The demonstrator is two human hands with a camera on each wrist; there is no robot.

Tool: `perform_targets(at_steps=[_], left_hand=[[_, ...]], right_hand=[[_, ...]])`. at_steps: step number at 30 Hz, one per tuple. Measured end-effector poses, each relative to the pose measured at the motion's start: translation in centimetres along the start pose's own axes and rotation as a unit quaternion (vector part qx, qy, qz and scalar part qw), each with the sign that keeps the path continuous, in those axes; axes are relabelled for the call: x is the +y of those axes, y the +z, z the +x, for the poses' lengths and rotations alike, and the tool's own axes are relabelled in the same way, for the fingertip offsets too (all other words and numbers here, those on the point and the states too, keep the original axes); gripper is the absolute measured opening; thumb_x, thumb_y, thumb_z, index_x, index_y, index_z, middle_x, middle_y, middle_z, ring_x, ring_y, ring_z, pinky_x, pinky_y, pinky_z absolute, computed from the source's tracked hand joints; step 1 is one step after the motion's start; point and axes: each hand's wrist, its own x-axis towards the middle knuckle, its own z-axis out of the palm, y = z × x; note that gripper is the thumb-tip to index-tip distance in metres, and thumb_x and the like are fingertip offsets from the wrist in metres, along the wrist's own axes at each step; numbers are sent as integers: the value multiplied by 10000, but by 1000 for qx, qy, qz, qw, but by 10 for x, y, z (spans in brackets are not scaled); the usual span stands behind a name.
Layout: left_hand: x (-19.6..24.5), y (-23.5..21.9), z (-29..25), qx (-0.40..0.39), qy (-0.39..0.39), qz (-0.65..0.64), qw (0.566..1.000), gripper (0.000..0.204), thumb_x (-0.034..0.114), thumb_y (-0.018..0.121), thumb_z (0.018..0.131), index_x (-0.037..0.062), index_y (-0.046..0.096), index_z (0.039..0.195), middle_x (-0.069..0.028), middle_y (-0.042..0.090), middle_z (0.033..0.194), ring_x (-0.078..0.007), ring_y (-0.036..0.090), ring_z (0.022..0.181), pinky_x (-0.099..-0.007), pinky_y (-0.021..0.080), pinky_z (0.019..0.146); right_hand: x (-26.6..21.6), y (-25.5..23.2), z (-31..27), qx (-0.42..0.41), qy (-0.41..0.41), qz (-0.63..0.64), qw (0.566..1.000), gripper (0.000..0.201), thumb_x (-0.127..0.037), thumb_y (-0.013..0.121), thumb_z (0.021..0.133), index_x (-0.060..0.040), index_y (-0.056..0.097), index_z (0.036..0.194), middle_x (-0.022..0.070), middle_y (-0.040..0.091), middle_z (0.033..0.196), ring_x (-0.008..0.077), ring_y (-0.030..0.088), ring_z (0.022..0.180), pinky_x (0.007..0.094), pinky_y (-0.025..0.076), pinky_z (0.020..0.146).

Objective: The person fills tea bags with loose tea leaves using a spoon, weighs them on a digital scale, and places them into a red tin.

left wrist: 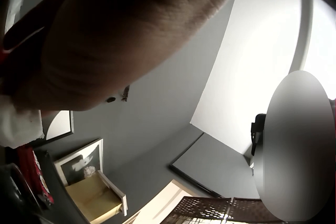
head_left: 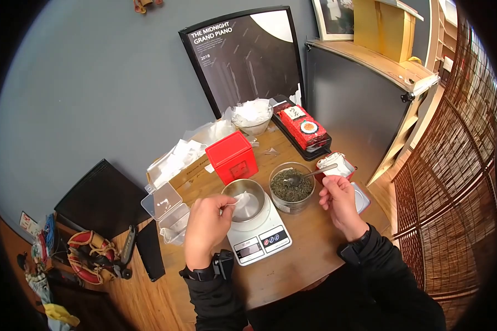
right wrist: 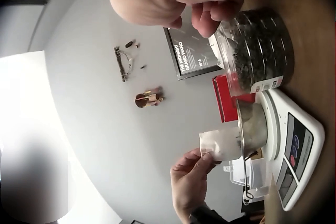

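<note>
My left hand [head_left: 207,223] pinches a small white pouch, like an empty tea bag [right wrist: 220,144], between thumb and fingers. The pouch overlaps the rim of a metal bowl [right wrist: 254,129], which stands on a white digital scale [head_left: 259,243]. To the right is a clear round jar [head_left: 292,207] of dried dark-green leaves [head_left: 292,191]. A metal spoon [head_left: 320,170] lies in the leaves, its handle pointing right over the rim. My right hand [head_left: 340,203] hovers right of the jar, fingers loosely curled and nothing visible in them.
Behind the scale stands a red tin [head_left: 232,157]. A plastic bowl of white pouches [head_left: 252,116] and a box with more white pouches [head_left: 176,160] are farther back. A black tray with a red package [head_left: 306,129] is at the back right. An open clear plastic case [head_left: 174,218] sits left.
</note>
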Motion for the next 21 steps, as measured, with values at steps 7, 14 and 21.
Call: perform_targets(at_steps=[7, 14, 21], left_hand=[[-15, 11, 7, -10, -4, 40, 999, 158, 13, 651, 786, 15, 759, 901, -222, 693, 864, -398, 678, 789, -418, 542, 714], [-20, 19, 10, -21, -2, 57, 998, 159, 11, 642, 787, 13, 760, 895, -222, 695, 862, -406, 676, 799, -432, 545, 731], [-23, 30, 13, -19, 9, 82, 996, 161, 19, 639, 790, -1, 755, 900, -227, 697, 898, -409, 661, 884, -456, 530, 804]], right_hand=[[-1, 13, 23, 7, -10, 16, 1000, 188, -207, 641, 979, -56, 538, 1024, 32, 627, 698, 105, 576, 492, 226, 415, 417], [0, 15, 38, 20, 16, 49, 998, 188, -242, 613, 1002, -63, 564, 1027, 24, 621, 690, 103, 557, 473, 227, 408, 407], [3, 10, 40, 14, -91, -58, 994, 177, -233, 595, 1019, -58, 622, 1019, -2, 608, 706, 67, 541, 514, 210, 425, 461]])
